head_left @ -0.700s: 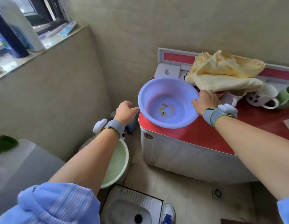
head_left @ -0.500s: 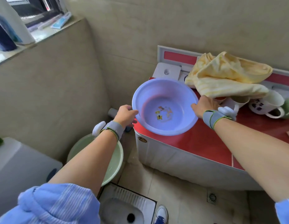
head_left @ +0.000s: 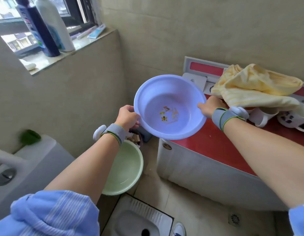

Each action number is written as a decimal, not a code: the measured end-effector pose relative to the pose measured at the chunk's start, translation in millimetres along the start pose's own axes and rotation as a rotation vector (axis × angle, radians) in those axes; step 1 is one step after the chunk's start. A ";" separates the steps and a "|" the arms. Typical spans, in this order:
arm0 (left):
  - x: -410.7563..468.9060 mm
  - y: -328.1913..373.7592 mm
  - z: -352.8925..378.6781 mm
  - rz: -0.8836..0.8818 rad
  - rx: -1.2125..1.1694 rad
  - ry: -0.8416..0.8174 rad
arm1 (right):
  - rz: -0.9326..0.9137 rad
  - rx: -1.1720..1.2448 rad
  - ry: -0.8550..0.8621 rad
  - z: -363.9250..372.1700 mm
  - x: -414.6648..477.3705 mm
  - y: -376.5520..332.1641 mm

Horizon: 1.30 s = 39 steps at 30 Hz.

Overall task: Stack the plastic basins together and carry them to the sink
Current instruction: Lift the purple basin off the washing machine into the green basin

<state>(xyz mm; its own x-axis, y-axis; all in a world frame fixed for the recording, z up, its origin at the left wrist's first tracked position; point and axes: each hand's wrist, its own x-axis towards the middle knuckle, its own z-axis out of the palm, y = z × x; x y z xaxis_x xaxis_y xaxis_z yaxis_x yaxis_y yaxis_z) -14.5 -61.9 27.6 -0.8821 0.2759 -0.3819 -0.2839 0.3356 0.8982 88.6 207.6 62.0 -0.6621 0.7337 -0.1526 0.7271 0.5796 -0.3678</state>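
Observation:
I hold a lavender plastic basin [head_left: 170,106] with small cartoon prints on its bottom, tilted toward me and lifted off the red-topped washing machine [head_left: 207,143]. My left hand [head_left: 128,117] grips its left rim and my right hand [head_left: 210,106] grips its right rim. A pale green basin [head_left: 125,169] stands on the floor below my left forearm, partly hidden by the arm.
A yellow towel [head_left: 256,87] and mugs [head_left: 290,118] lie on the washing machine's top at right. A white sink [head_left: 25,160] is at lower left. Bottles [head_left: 44,26] stand on the window ledge. A squat toilet [head_left: 139,220] lies in the floor below.
My left hand has reached the lavender basin's rim and closed on it. Both hands have raised the basin off the machine's top and shifted it left.

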 end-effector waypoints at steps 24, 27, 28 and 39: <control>-5.8 -217.2 -169.1 -0.416 -0.015 0.225 | -0.145 -0.157 -0.390 229.3 -57.2 -138.3; 25.6 -255.1 -157.0 -0.527 -0.034 0.253 | -0.188 -0.252 -0.466 280.3 -25.7 -142.7; 33.1 -265.7 -153.8 -0.552 -0.030 0.260 | -0.198 -0.279 -0.489 294.3 -18.8 -142.0; 114.0 -400.3 -132.5 -0.741 0.065 0.331 | -0.295 -0.523 -0.609 477.2 34.7 -129.5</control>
<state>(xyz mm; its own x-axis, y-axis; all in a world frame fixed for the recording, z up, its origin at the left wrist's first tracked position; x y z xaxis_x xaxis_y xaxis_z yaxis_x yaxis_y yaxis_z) -51.2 -284.1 -346.6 -0.5420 -0.3157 -0.7788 -0.8242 0.3806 0.4193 -115.1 -11.2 -333.4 -0.7108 0.2956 -0.6383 0.4008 0.9159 -0.0222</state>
